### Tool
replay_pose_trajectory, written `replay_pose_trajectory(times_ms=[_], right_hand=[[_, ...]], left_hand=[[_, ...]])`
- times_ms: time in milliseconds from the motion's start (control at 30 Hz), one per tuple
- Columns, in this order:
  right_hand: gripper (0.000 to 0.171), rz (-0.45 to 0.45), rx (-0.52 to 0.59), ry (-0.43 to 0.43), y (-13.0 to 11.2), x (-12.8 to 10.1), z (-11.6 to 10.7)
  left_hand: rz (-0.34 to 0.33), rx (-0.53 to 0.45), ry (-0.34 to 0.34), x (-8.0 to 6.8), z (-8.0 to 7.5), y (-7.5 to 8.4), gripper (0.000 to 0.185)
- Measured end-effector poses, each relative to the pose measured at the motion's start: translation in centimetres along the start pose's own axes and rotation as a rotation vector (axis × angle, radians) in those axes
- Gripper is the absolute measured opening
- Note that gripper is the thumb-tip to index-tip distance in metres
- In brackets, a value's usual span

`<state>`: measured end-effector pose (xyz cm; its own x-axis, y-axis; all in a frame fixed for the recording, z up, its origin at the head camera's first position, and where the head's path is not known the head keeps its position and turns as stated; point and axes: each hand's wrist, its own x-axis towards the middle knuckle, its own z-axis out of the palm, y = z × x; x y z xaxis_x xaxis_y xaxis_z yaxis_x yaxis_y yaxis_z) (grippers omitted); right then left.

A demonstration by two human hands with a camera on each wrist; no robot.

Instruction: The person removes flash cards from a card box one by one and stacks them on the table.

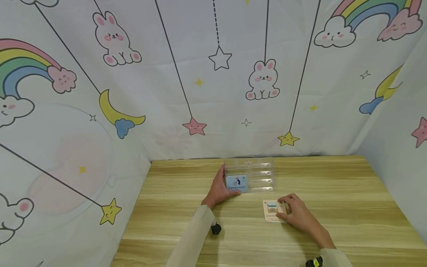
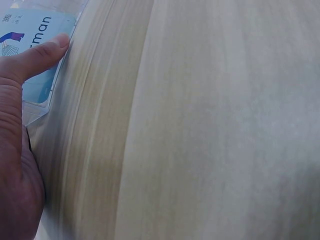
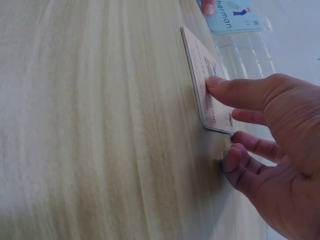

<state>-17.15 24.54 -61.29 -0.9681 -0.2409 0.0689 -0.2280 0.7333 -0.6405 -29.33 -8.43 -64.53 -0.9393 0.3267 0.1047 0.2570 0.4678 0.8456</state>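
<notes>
A clear plastic divided tray (image 1: 261, 180) lies near the back of the wooden table. Blue picture cards, the top one reading "fisherman" (image 1: 237, 181), sit in its front left part. My left hand (image 1: 220, 190) grips the tray's left front corner, the thumb (image 2: 47, 55) lying along the front edge over the blue card. In front of the tray, to the right, my right hand (image 1: 298, 213) pinches a thin stack of cream picture cards (image 1: 269, 217) by its right side. The right wrist view shows the thumb (image 3: 235, 92) on top of this stack; its small lettering is only partly readable.
Wood-grain tabletop (image 1: 173, 193) surrounds the tray and cards. A white cloth (image 1: 227, 96) printed with rabbits, stars and rainbows hangs behind the table and along both sides. Dark wrist devices (image 1: 216, 228) show at both sleeves.
</notes>
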Motion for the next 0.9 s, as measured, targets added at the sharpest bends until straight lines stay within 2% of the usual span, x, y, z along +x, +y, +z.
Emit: replay_pose_trajectory(times_ms=[133,367,667,900], right_hand=[[0.052,0.012,-0.01,-0.003,-0.1,0.1,-0.3],[0.048,-0.036,-0.028,0.039,-0.7,0.7,-1.1],[0.047,-0.071,-0.017,0.011,-1.6,2.5,-2.1],[0.047,-0.115,0.025,0.016,-2.7,3.7,-2.1]], left_hand=[[-0.003,0.002,-0.003,-0.1,0.0,0.1,0.134],[-0.015,0.014,-0.01,-0.1,-0.2,0.3,0.134],[-0.004,0.007,-0.01,0.0,-0.2,0.4,0.133],[-0.017,-0.018,-0.014,0.0,-0.2,0.4,0.133]])
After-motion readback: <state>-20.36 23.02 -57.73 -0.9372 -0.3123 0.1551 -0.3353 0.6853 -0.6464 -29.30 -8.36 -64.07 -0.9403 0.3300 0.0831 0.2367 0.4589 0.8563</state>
